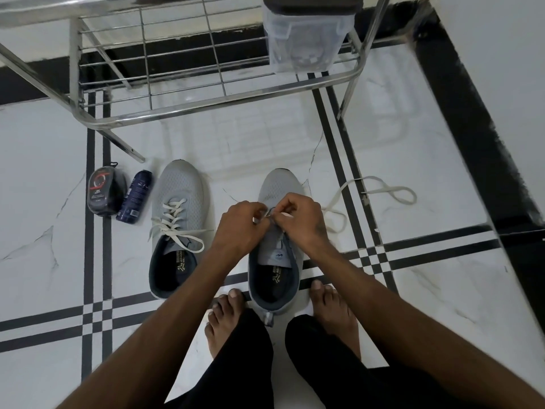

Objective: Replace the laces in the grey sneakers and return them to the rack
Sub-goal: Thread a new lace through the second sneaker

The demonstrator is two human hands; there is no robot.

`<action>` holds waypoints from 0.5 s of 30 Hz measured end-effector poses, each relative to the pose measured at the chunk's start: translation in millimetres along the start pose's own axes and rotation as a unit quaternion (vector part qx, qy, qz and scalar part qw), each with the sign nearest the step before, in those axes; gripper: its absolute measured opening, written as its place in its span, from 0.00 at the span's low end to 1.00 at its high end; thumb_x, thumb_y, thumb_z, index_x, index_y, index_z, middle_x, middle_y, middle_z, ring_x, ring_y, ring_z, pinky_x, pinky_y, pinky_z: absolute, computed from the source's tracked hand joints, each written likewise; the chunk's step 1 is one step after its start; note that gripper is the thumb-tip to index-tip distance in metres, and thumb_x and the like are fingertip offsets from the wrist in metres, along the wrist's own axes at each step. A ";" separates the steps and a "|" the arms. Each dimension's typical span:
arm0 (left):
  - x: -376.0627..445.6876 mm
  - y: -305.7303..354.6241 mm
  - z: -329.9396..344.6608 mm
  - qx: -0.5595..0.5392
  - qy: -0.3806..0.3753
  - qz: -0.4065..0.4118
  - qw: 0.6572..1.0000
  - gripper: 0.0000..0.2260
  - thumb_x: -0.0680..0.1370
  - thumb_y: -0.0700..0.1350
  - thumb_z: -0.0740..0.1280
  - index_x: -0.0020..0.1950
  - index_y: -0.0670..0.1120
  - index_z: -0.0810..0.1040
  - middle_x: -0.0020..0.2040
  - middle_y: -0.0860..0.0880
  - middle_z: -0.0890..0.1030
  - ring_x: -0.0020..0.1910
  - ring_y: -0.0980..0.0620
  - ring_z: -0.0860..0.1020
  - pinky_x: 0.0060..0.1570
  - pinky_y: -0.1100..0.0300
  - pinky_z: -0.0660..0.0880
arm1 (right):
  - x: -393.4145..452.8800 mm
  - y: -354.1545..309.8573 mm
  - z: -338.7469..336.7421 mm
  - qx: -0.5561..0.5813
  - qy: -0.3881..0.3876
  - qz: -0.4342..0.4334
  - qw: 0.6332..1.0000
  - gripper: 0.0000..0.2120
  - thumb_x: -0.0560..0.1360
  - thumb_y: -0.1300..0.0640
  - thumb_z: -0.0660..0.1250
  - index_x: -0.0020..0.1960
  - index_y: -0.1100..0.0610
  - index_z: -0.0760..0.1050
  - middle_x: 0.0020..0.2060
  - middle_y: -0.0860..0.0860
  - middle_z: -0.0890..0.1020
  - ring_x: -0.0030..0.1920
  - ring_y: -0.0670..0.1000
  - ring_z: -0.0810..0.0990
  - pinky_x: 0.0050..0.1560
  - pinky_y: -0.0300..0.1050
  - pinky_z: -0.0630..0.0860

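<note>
Pinching lace (pixel 269 213), both hands (pixel 272 219) above sneaker (pixel 278 261).

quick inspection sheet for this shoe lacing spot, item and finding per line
surface: white marble floor with black stripes
job's things: left sneaker laced in white; right sneaker between the feet, mostly unlaced; white lace trailing on the floor to its right; rack behind, no shoes seen on it
clutter: polish pack and blue can left of the sneakers; clear box on the rack
hands: left hand and right hand both pinch the lace at the right sneaker's eyelets
cables: nothing seen
surroundings: white wall at right
</note>
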State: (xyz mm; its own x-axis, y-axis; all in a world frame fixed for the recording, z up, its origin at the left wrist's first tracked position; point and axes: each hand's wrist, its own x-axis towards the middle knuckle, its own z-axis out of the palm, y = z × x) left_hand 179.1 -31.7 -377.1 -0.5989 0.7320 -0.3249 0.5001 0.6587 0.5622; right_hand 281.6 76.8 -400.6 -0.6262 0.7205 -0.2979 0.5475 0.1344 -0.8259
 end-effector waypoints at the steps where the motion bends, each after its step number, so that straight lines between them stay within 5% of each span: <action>1: 0.5 -0.5 0.9 -0.004 0.001 0.002 1.000 0.12 0.77 0.46 0.68 0.59 0.46 0.82 0.53 0.47 0.84 0.50 0.47 0.82 0.55 0.51 0.76 | -0.2 1.1 1.8 0.022 0.010 0.008 1.000 0.06 0.68 0.64 0.73 0.39 0.54 0.81 0.35 0.44 0.84 0.40 0.42 0.82 0.44 0.39 0.80; 6: 0.7 -4.5 5.4 -0.026 0.003 0.010 1.000 0.15 0.78 0.44 0.67 0.63 0.47 0.81 0.55 0.47 0.84 0.51 0.49 0.82 0.55 0.54 0.76 | -8.3 5.1 12.1 0.092 0.062 0.038 0.993 0.07 0.69 0.64 0.73 0.40 0.53 0.79 0.35 0.43 0.83 0.39 0.40 0.81 0.40 0.29 0.74; 15: -2.6 -6.5 9.3 -0.087 0.003 -0.040 0.995 0.18 0.77 0.44 0.67 0.67 0.49 0.79 0.43 0.58 0.82 0.46 0.56 0.82 0.53 0.54 0.78 | -10.3 5.9 22.9 0.171 0.112 0.141 0.969 0.05 0.70 0.62 0.73 0.39 0.55 0.78 0.34 0.46 0.83 0.36 0.44 0.81 0.39 0.39 0.79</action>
State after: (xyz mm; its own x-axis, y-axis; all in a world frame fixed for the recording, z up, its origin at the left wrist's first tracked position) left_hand 183.2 -36.2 -387.1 -0.6354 0.6779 -0.3698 0.3354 0.6736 0.6586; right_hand 278.6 54.6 -413.4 -0.3212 0.8303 -0.4554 0.4396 -0.2952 -0.8483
